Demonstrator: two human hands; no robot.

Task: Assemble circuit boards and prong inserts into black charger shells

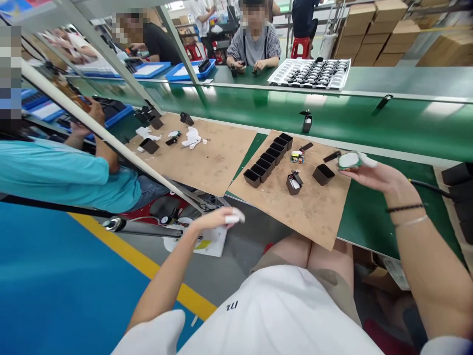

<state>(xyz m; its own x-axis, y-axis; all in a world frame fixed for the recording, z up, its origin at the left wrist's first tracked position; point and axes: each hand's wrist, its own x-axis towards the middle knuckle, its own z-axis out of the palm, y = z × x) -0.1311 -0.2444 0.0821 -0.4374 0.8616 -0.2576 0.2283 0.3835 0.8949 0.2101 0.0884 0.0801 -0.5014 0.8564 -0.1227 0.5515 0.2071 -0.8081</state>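
A small round green-and-white part sits pinched in the fingertips of the right hand, held just above the right edge of the cardboard sheet that covers the near side of the green table. The left hand is off the table, beyond its near left edge and over the floor, with its fingers closed on a small white piece.

Just beside the held part, on the sheet, stands a single open black housing. Near it, towards the middle of the sheet, is another black housing with parts inside. A row of empty black housings runs diagonally along the sheet's left edge, and a small circuit board lies by the far end of that row.

Beyond the sheet's far edge, one black unit stands upright on the green conveyor belt. A person in a teal shirt sits on the left at a second cardboard sheet strewn with white scraps. Across the belt, a person in a striped top works beside a white tray of black parts.
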